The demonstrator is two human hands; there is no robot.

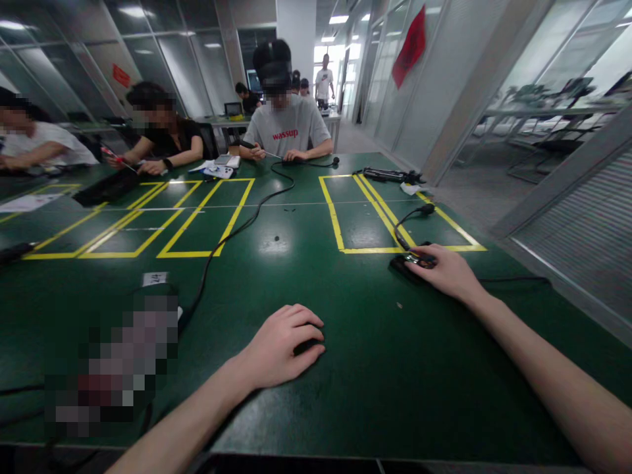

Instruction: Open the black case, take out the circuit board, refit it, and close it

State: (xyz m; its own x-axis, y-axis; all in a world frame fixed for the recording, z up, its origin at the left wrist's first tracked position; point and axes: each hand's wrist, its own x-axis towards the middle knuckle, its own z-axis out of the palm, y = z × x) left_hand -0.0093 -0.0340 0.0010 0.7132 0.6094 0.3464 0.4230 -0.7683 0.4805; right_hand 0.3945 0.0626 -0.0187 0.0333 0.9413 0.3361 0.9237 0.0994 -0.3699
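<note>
Head view: one black device (399,264) lies right of centre in the frame, flat on the green table (345,401). Its long axis seems to run crosswise, sloping down toward the right, though fingers hide much of it. From its upper side one short cord (396,229) bends left, then toward the upper right, and ends in one black plug (427,209) pointing right.

The right hand (449,266) lies over the device's right part, thumb and fingers touching it; whether they grip it or only rest there I cannot tell. The left hand (289,345), at lower centre, is well apart from the device, down and to the left; its fingers curl loosely, thumb apart, with nothing visible between.

Two yellow taped boxes (370,250) lie just above the device. One black tripod (390,175) sits at upper right, one white scrap (411,189) beside it. One long cable (203,280) winds from upper centre toward lower left.
</note>
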